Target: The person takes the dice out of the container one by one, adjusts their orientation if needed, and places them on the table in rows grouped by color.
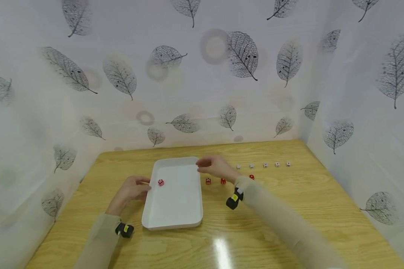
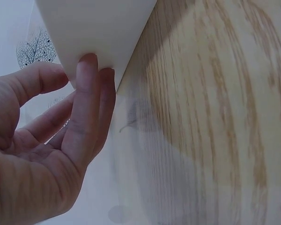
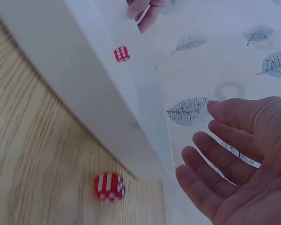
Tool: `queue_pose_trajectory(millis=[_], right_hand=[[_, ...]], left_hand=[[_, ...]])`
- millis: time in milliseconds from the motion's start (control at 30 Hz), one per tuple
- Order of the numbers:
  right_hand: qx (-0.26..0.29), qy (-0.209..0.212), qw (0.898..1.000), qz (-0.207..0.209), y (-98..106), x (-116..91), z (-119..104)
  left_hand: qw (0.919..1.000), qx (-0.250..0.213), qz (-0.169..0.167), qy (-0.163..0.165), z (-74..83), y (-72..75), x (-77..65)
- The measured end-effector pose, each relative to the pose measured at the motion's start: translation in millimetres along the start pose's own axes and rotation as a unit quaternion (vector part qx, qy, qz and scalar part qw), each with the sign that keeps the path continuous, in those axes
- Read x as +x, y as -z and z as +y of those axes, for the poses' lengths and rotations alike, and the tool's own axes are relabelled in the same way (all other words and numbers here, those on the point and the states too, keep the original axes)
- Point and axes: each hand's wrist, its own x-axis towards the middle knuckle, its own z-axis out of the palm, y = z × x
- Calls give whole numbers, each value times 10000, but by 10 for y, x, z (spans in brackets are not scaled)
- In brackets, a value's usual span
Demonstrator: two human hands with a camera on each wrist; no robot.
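Observation:
A shallow white tray (image 1: 178, 224) lies on the table, with one red die (image 1: 161, 182) inside near its left wall. My left hand (image 1: 132, 191) pinches the tray's left side, two fingertips against the outer wall and the thumb at the rim. At the far right corner of the tray is my right hand (image 1: 217, 167), its fingers loosely bent and holding nothing. In the right wrist view a gap shows between those fingers and the tray corner. Close beside the tray's right wall sits another red die (image 3: 110, 187).
Two more red dice, one by the right wrist (image 1: 223, 181) and one behind the right forearm (image 1: 251, 177), lie on the wooden table (image 1: 175, 246). Several white dice (image 1: 265, 165) form a row farther back. A leaf-patterned curtain (image 1: 195, 89) surrounds the table's back and sides.

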Motion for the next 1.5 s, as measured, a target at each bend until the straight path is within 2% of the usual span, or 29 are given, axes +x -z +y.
queue_pose_trajectory(millis=[300,500,700,833,1167,1333,1500], right_hand=[[-315,-34,9984,-470,-341,307,-289],[-703,-233,9919,-1032,-570,465,-411],[-1159,-327,9852,-1219,-761,607,-473],[-1333,-422,9825,-1231,-869,686,-520],[-1675,-340,9791,-1101,-1199,840,-503],[-1924,-484,9746,-1037,-1261,846,-517],[-1927,-585,9754,-902,-1285,853,-506]], left_hand=[[10000,-51,19,13,10,-6,0],[10000,-41,0,11,15,1,9],[10000,-31,-49,12,9,6,40],[9999,-108,-89,7,-2,6,50],[9997,-197,-149,-29,-15,5,25],[9998,-164,-122,-49,-16,-2,22],[9997,-195,-96,-78,-8,0,30]])
